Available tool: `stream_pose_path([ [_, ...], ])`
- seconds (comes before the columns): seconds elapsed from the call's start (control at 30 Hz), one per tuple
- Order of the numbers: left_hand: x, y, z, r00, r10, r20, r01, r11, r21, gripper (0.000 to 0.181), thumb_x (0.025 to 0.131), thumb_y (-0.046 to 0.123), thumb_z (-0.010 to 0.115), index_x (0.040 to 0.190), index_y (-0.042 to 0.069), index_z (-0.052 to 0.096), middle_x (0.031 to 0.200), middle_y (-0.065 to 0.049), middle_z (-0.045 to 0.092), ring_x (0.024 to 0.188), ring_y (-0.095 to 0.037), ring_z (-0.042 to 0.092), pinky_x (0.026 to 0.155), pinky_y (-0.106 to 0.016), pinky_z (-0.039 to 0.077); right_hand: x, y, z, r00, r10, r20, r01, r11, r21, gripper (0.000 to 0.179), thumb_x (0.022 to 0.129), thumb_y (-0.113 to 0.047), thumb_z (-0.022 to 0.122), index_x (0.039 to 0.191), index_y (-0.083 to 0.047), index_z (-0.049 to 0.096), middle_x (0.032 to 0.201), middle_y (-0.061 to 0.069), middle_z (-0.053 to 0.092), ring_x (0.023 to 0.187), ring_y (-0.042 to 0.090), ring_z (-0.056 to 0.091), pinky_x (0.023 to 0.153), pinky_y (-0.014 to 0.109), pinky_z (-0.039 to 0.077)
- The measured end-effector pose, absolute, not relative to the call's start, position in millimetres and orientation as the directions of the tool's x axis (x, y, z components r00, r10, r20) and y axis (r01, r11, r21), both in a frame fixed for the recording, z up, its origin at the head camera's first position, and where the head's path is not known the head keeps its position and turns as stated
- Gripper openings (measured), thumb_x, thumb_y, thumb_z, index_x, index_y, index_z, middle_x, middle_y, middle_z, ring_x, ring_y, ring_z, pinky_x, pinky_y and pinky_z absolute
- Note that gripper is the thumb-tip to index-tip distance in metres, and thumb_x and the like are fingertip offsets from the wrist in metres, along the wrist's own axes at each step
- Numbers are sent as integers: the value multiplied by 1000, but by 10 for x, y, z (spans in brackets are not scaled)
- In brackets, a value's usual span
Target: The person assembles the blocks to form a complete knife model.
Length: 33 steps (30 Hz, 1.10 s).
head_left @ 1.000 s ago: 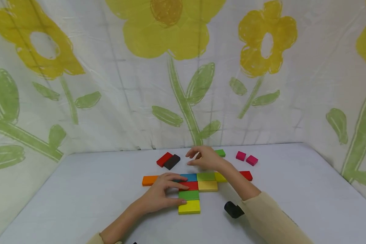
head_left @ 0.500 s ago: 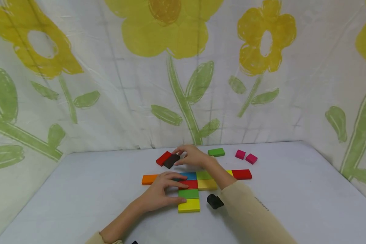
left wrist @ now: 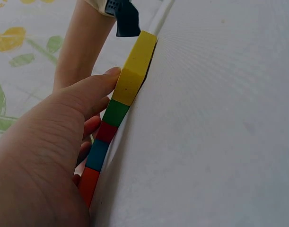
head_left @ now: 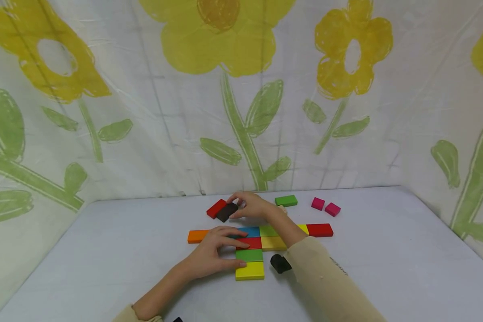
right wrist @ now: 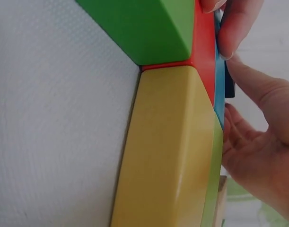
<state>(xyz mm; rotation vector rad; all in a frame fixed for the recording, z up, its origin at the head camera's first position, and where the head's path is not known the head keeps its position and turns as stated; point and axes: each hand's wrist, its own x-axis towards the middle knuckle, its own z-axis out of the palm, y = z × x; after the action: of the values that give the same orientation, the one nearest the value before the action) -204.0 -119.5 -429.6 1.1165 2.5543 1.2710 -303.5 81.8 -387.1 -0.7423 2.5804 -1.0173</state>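
My left hand [head_left: 211, 255] lies over the flat arrangement of wooden blocks, fingertips on the blue block [head_left: 250, 231] and the red block [head_left: 255, 243] below it. Its thumb touches the yellow block [head_left: 249, 272] at the near end, beside the green block [head_left: 249, 256]. Behind the arrangement, my right hand [head_left: 254, 207] pinches a dark brown or black block [head_left: 226, 213] between thumb and fingers. That dark block [right wrist: 229, 80] shows only in part in the right wrist view. A loose red block [head_left: 216, 208] lies against its left side.
The row continues with orange [head_left: 197, 236], light green [head_left: 268, 231] and red [head_left: 320, 230] blocks; a tan block [head_left: 273, 243] sits in front. Toward the back lie a green block [head_left: 285, 200] and two pink cubes [head_left: 318, 203]. A flower-printed cloth [head_left: 177, 134] hangs behind the white table [head_left: 386, 268].
My right hand has moved left, from over the back of the table to the dark block, and now grips it. The left hand has stayed in place.
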Motion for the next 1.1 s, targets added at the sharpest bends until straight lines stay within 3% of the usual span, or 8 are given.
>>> stream_pose_path([
  [0.33,-2036,-1189,-4293,-739,635,226,559,390,732,34,90,34,84,123,25,81,142,7,66,142,-27,45,114,-67,34,-3046,818,-3906,-876,-476,-72,-318,684,-657,31,93,-22,82,116,-9,66,127,15,65,117,29,59,101,42,53],
  [0.63,-2038,-1190,-4295,-738,634,232,566,393,724,34,89,35,84,122,26,81,141,8,66,141,-26,46,114,-66,35,-2996,807,-3878,-869,-494,-38,-362,685,-633,31,94,-18,81,123,-9,74,119,11,68,108,25,60,93,35,53],
  [1.1,-2047,-1188,-4305,-731,637,246,581,391,714,35,88,38,84,122,26,81,140,9,67,138,-25,48,113,-64,36,-2918,861,-3867,-905,-424,20,-338,693,-637,26,94,-17,80,119,-11,74,114,11,70,102,25,61,93,40,54],
])
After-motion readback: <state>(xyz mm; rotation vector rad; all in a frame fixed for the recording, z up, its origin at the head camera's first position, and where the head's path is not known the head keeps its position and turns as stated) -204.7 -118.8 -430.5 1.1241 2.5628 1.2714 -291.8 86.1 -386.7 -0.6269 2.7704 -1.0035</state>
